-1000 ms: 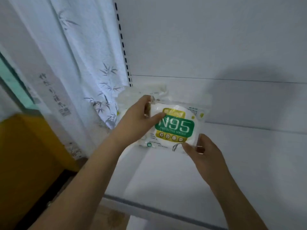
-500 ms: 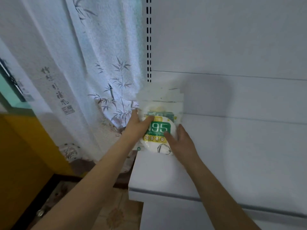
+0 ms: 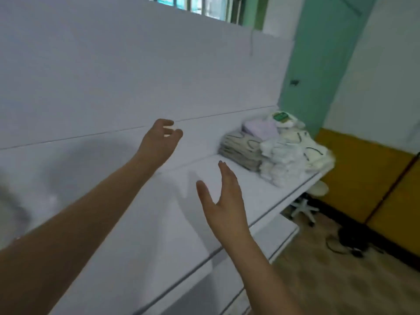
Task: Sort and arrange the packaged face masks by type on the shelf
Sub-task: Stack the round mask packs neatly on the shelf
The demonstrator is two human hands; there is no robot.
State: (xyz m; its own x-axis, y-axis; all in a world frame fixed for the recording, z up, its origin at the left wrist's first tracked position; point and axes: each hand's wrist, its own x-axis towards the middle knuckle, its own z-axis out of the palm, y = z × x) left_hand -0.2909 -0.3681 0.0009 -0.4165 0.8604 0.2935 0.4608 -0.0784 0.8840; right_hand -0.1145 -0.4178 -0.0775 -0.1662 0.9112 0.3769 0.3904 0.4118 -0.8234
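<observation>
White shelf (image 3: 238,185) — left hand (image 3: 159,142) raised, fingers loosely curled, empty; right hand (image 3: 223,201) flat, fingers straight. Mask packs (image 3: 272,151) piled at far right end, count unclear.

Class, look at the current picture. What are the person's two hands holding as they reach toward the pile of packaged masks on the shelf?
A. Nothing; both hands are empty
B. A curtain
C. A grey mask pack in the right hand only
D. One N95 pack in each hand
A: the left hand and the right hand are both open and empty, short of the pile of masks at the far end of the shelf.
</observation>
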